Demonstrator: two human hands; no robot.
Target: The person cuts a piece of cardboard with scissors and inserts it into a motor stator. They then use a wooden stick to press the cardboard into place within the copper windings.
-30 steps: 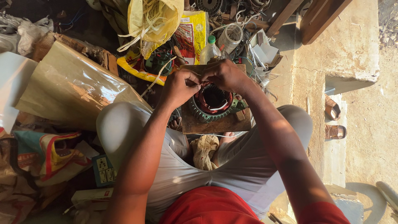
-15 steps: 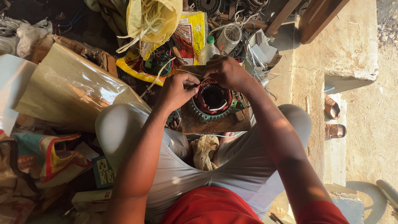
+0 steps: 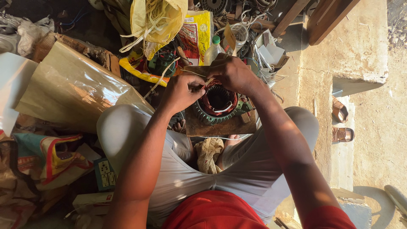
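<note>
Motor stator (image 3: 218, 104): green ring with copper windings, on a wooden board (image 3: 220, 126) between the knees. Left hand (image 3: 183, 91) at 9 o'clock, pinching a thin strip; right hand (image 3: 232, 73) at 12 o'clock, fingers closed on the same strip.

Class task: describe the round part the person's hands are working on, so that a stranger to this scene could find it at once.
Start at the person's grey-trousered knees; between them lies a brown board. On it sits the stator, under the left hand and right hand. It alone is a green toothed ring lined with copper coils around a dark hole.
</note>
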